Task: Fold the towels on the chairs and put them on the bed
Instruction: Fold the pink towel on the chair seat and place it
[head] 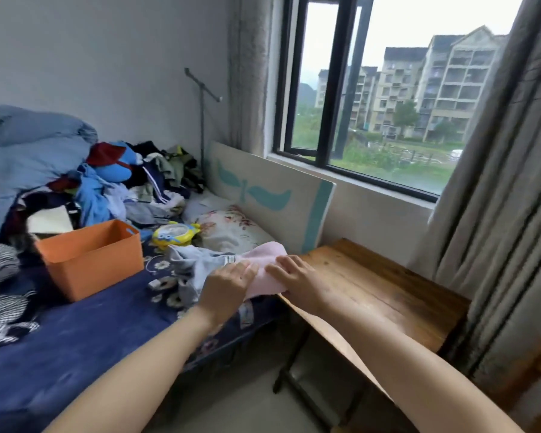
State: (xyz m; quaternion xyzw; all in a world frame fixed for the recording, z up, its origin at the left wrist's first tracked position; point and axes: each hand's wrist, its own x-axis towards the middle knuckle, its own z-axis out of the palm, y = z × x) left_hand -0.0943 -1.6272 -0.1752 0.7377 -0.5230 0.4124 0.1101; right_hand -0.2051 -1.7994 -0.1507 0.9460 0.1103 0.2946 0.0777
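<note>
On the navy bed (75, 323), from left: a smooth, rectangular orange plastic bin (91, 254); a crumpled grey cloth (194, 260); the left hand (231, 281), fingers straight and flat, pressing the folded pink towel (272, 253) at the mattress edge. The right hand (295, 276), fingers likewise extended, presses the towel's soft, fluffy right side, which lies just beside the grained wooden bench (372, 285).

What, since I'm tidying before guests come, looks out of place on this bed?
A heap of unfolded clothes sprawls across the bed by the wall, an orange bin sits on the sheet, and a grey cloth lies crumpled beside the pink towel under the left hand and right hand.
</note>
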